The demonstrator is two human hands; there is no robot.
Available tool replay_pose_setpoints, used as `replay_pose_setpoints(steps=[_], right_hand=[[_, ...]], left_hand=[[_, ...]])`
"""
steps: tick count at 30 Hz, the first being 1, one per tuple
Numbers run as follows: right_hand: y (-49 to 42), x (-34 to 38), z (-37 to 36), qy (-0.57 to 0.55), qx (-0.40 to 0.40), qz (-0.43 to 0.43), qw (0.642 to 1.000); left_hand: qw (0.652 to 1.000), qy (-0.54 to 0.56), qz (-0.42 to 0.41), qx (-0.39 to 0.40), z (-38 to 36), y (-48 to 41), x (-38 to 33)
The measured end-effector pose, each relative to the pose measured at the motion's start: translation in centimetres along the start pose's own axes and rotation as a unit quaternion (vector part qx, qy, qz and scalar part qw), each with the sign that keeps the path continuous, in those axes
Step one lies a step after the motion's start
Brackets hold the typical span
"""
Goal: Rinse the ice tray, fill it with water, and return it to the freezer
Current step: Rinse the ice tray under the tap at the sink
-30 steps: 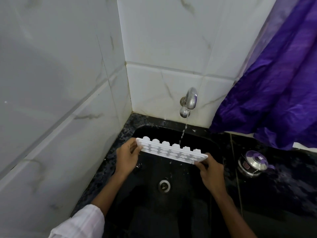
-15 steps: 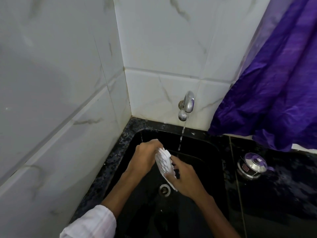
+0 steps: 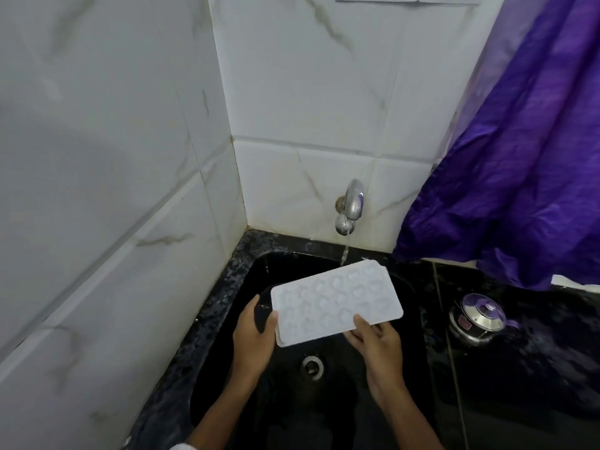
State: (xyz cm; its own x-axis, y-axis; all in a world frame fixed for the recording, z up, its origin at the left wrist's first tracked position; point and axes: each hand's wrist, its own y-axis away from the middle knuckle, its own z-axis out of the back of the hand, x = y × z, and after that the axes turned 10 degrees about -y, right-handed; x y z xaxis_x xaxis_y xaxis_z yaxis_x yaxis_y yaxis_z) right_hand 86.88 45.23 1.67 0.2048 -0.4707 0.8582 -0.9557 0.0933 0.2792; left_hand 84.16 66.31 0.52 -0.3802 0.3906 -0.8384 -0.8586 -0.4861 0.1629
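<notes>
A white ice tray with several small cups is held over the black sink, its open face turned up toward me. My left hand grips its near left corner. My right hand holds the near right edge, thumb on top. A chrome tap on the tiled wall runs a thin stream of water that meets the tray's far edge.
White marble-look tiles close off the left and back. A purple curtain hangs at the right over the black counter. A small steel pot with a lid stands on that counter right of the sink. The drain lies below the tray.
The tray was held edge-on and then folded upright between both hands; now it is turned flat with its cups facing up, under the stream.
</notes>
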Motion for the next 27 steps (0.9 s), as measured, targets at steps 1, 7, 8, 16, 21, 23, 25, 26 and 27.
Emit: replay_pose_setpoints(steps=[1,7,8,16,21,23,25,26,27], right_hand=[[-0.1,0.1,0.1,-0.023,-0.009,-0.009,1.0],[-0.5,0.3,-0.4,-0.078,-0.013,-0.052,0.996],[-0.5,0.4,-0.5,-0.072,-0.003,-0.051,0.996],[-3.2,2.1,-1.0,0.157,-0.088,0.061,0.982],[-6.7,4.2,-1.9,0.366,0.035,0.16,0.916],[-7.9,4.6,-2.4,0.436,0.085,0.18,0.878],[-9.0,4.5,-2.7,0.486,0.118,0.197,0.843],[-9.4,4.4,-2.8,0.506,0.129,0.199,0.829],[-9.7,4.4,-2.9,0.525,0.14,0.193,0.817]], left_hand=[[0.998,0.045,0.038,0.026,-0.2,0.1,0.1],[0.978,0.188,0.056,0.074,-0.8,-0.2,-1.8],[0.978,0.189,0.058,0.061,-0.7,-0.4,-2.1],[0.986,0.154,0.061,0.003,1.2,-2.9,-2.0],[0.987,0.148,0.069,-0.003,2.2,-3.9,-1.9],[0.986,0.15,0.074,-0.002,2.4,-4.0,-1.8],[0.985,0.153,0.076,-0.002,2.5,-4.2,-1.6],[0.985,0.156,0.075,-0.003,2.5,-4.2,-1.5],[0.984,0.159,0.075,-0.003,2.5,-4.1,-1.5]])
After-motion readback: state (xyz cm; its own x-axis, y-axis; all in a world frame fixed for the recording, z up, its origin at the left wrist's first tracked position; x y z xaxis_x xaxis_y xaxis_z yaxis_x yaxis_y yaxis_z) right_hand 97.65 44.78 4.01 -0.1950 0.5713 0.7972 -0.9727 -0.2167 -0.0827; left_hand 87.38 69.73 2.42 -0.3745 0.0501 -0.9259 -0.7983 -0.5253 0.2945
